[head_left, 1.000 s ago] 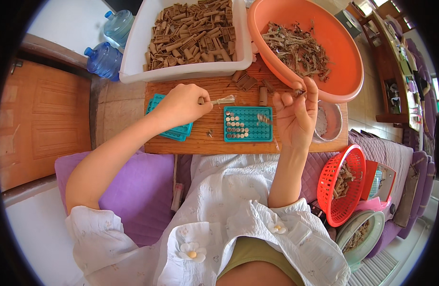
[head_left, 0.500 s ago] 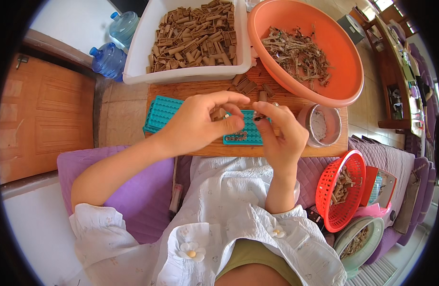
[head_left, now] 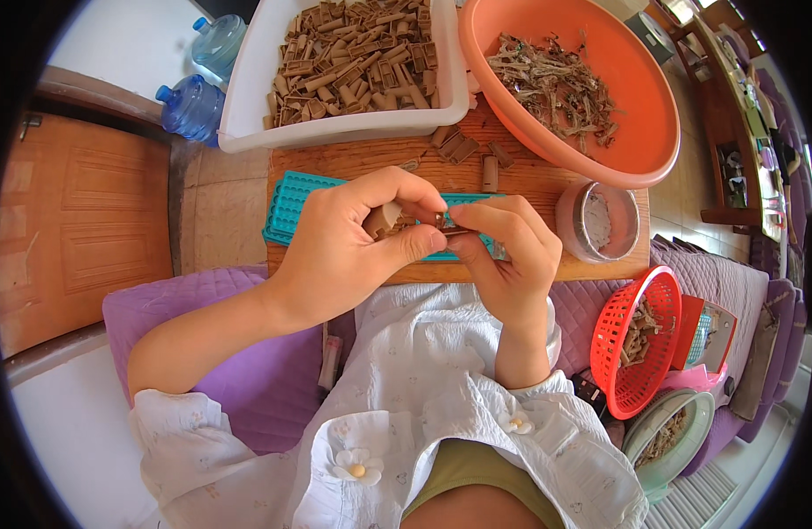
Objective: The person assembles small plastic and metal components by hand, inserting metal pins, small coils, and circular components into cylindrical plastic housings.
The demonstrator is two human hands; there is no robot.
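My left hand [head_left: 340, 242] is curled, and its fingers hold a tan-brown moulded piece [head_left: 388, 218] in the palm side. Fingertips of both hands meet above the table. There my right hand [head_left: 516, 247] is closed in a pinch on something small and dark, mostly hidden by the fingers. Under the hands lies a teal tray with rows of small pits [head_left: 476, 199], largely covered by them. A second teal pitted tray [head_left: 293, 204] lies partly behind my left wrist.
A white tub [head_left: 335, 137] of brown pieces and an orange basin [head_left: 635, 132] of tangled wire-like strands stand at the back of the wooden table [head_left: 370, 159]. Loose brown pieces [head_left: 459, 146] lie near them. A jar of white powder [head_left: 600, 225] stands right; a red basket [head_left: 617, 339] sits beside me.
My hands have come together, fingertips now touching. The brown piece shows more clearly in my left hand. The view has shifted slightly.
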